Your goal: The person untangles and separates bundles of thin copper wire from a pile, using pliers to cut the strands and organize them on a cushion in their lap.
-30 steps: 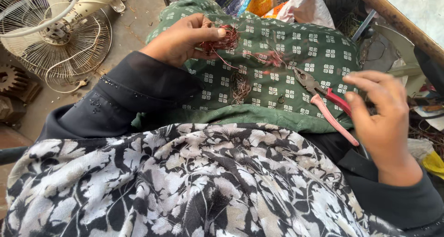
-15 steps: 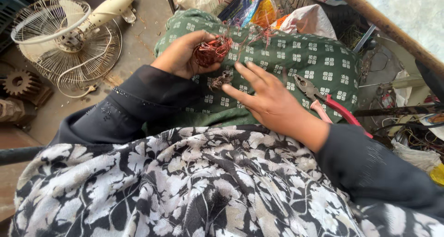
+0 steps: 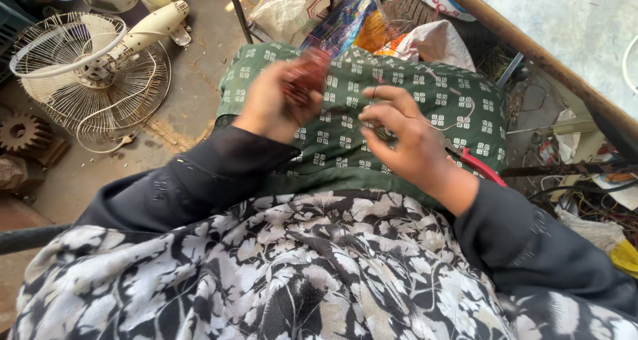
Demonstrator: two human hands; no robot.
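1. Two hands are showing: left hand (image 3: 266, 107), right hand (image 3: 405, 141).
2. One reddish wire bundle (image 3: 307, 74) is showing.
3. Two wire fan guards (image 3: 66, 54) are lying on the floor.
4. One rusty gear (image 3: 20, 131) is lying nearby.
5. One red-handled tool (image 3: 480, 167) is peeking out.

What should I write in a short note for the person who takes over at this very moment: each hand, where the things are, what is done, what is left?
Left hand: raised over the lap, gripping a reddish tangle of copper wire (blurred).
Right hand: fingers pinched on a thin wire strand that lies across the green patterned cloth.
Red-handled pliers: on the cloth beside the right wrist, partly hidden, not held.
Done: a bundle of wire is gathered in the left hand.
Left: the loose strand is not yet in the bundle.
Nearby: wire fan guard on the floor to the left.
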